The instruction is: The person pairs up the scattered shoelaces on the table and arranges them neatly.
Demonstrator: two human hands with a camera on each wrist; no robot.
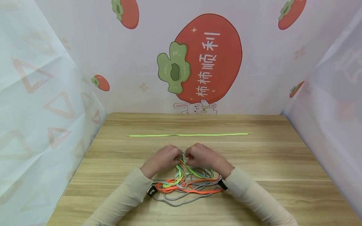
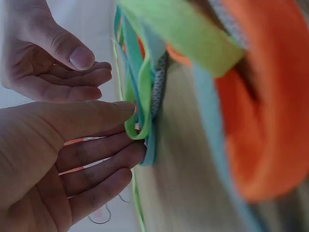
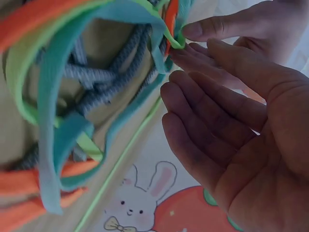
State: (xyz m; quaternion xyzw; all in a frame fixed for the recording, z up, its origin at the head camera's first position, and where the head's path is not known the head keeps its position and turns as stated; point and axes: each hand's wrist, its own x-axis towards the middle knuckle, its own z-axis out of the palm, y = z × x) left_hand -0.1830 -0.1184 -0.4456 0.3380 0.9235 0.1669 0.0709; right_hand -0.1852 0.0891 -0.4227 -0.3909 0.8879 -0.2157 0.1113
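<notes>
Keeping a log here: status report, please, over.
Left hand pinching yellow-green shoelace loop. Right hand empty. Orange and grey shoelaces heaped nearby; could snag.

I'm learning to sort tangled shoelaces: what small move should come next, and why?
Probably let the right hand pinch the teal shoelace beside the lime-green loop and ease it aside. The left hand pinches that loop, the right hand is close by and holds nothing, and the two laces run close together.
</notes>
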